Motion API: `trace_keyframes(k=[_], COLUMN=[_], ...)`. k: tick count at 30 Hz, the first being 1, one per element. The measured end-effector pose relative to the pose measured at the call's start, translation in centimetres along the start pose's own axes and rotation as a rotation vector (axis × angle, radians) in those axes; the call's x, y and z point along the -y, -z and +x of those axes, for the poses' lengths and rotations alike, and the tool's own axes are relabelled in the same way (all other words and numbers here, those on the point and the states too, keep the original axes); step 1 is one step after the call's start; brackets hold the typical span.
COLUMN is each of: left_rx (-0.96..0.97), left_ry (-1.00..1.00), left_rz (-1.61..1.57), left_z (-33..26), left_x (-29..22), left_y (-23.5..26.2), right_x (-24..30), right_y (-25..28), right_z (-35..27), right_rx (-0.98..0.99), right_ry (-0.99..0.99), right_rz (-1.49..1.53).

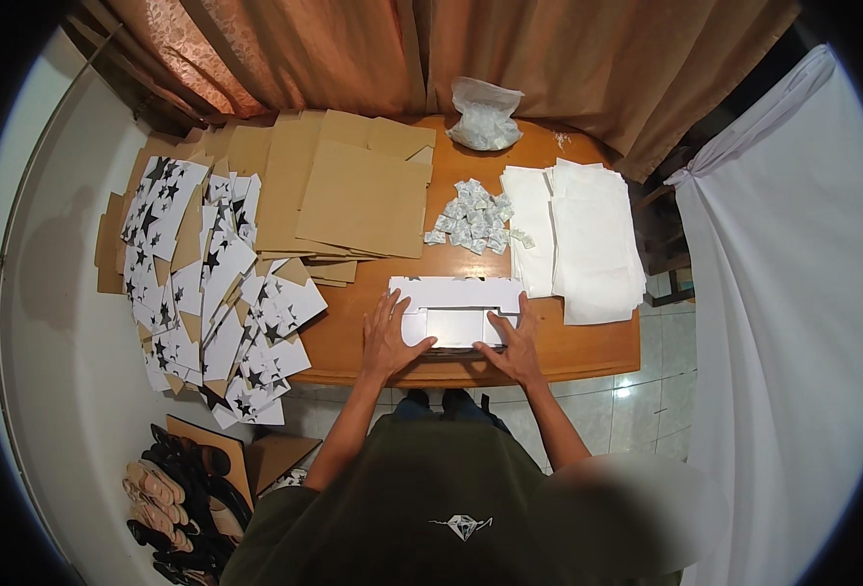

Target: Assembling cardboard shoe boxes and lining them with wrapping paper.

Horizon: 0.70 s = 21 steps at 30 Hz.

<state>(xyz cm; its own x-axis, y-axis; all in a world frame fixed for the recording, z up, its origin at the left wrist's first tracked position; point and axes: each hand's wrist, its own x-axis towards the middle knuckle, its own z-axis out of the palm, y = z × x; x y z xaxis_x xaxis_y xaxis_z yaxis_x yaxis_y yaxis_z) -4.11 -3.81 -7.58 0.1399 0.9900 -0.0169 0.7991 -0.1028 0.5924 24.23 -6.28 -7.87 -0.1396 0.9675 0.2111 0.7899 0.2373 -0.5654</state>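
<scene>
A small white cardboard box [456, 291], with black marks along its far edge, lies at the table's front edge, its flaps folded in over the top. My left hand [387, 335] holds its left side, the thumb pressing on a near flap and the fingers along the outer wall. Gripping the right side is my right hand [515, 344], thumb on the right flap. Beyond the box lies a heap of small whitish sachets [472, 217]. Flat white sheets [593, 239] are stacked to the right of it.
Brown cardboard sheets [363, 200] pile up at the far left. White cardboard pieces with black stars [219, 283] overlap nearer, some past the table edge. A clear plastic bag [485, 117] stands at the back. Shoes [163, 493] fill the lower left floor; a white cloth [773, 293] hangs right.
</scene>
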Motion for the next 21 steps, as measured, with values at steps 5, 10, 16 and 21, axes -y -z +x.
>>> trace_keyframes(k=[5, 10, 16, 21], left_rx=[0.063, 0.189, 0.298, 0.385], left_ry=[-0.019, -0.315, -0.353, -0.327], left_rz=[0.219, 0.338, 0.352, 0.410], left_z=[0.5, 2.2, 3.6, 3.0], left_x=[-1.1, -2.5, -5.7, -7.0], left_y=[0.2, -0.5, -2.2, -1.9], right_x=[0.1, 0.1, 0.3, 0.5], right_y=[-0.7, -1.5, -2.5, -1.9], right_z=[0.2, -0.1, -0.2, 0.2], right_rx=[-0.001, -0.059, -0.104, -0.085], right_ry=[-0.028, 0.005, -0.074, -0.084], right_rz=[-0.051, -0.051, -0.056, -0.099])
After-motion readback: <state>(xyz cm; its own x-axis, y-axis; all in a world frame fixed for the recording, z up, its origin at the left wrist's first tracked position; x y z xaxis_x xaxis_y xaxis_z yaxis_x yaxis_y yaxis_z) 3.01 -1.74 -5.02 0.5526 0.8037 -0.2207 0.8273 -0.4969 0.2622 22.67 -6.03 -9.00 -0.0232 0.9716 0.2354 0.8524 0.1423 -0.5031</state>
